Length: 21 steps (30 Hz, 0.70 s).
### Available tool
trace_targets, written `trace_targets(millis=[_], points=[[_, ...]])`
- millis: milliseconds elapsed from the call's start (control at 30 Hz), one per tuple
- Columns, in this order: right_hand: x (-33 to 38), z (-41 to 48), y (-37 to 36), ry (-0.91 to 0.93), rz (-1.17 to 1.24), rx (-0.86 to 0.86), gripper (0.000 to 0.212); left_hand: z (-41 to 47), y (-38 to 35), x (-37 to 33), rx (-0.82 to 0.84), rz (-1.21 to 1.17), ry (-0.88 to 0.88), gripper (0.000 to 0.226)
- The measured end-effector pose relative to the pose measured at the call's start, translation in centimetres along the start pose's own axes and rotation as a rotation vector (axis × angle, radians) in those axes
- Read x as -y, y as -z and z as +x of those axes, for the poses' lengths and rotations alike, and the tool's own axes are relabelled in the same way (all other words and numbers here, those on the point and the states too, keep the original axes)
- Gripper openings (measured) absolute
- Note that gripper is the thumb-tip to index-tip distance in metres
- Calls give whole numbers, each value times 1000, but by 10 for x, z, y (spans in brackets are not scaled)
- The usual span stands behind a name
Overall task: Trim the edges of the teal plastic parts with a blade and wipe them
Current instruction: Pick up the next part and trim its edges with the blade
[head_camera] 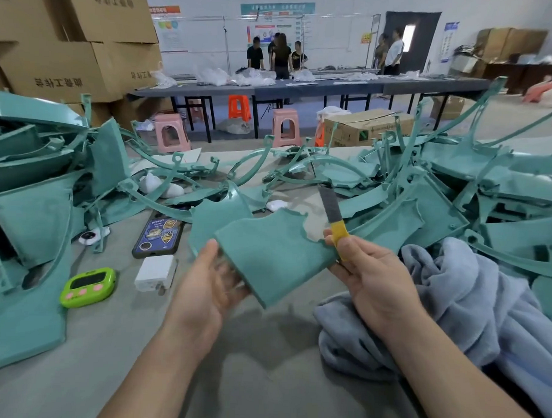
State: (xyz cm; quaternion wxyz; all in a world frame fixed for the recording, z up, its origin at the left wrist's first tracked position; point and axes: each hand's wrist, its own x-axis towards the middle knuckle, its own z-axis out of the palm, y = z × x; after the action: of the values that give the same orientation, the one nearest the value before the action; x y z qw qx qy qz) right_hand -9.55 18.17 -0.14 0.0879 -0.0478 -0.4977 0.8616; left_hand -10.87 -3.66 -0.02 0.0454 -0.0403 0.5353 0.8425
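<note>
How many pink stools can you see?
2: the left pink stool stands near the cardboard boxes, the right pink stool by the dark table. More may be hidden.

A phone [158,234], green timer [88,287] and white charger [155,272] lie close together (cardboard boxes [60,66] behind).

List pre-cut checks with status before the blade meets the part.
1. Part held by left hand: ok.
2. Blade pinched by right hand: ok.
3. Blade on the part's edge: not ok, it points up, off the edge.
4. Left hand away from blade: ok, it is on the part's opposite side.
5. Cloth beside right hand: ok.
6. Blade sharpness: cannot tell.
</note>
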Motion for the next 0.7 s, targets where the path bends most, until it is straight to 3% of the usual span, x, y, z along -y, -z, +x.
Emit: trace_targets(millis=[67, 167, 233, 367, 533, 700], points=[[0, 0, 1, -16, 5, 87, 22, -1, -2, 2, 96, -61, 111, 37], [-3, -1, -1, -44, -58, 128, 18, -1, 0, 4, 59, -25, 59, 38], [-4, 1, -1, -17, -214, 4, 10, 4, 2, 5, -98, 49, -47, 38], [-8, -1, 8, 162, -660, -159, 31, 13, 10, 6, -303, 173, -235, 44], [-18, -8, -3, 307, -1102, -93, 38, 12, 11, 9, -277, 396, -290, 43], [-19, -4, -13, 195, -1345, -18, 38, 12, 14, 8, -240, 382, -266, 41]])
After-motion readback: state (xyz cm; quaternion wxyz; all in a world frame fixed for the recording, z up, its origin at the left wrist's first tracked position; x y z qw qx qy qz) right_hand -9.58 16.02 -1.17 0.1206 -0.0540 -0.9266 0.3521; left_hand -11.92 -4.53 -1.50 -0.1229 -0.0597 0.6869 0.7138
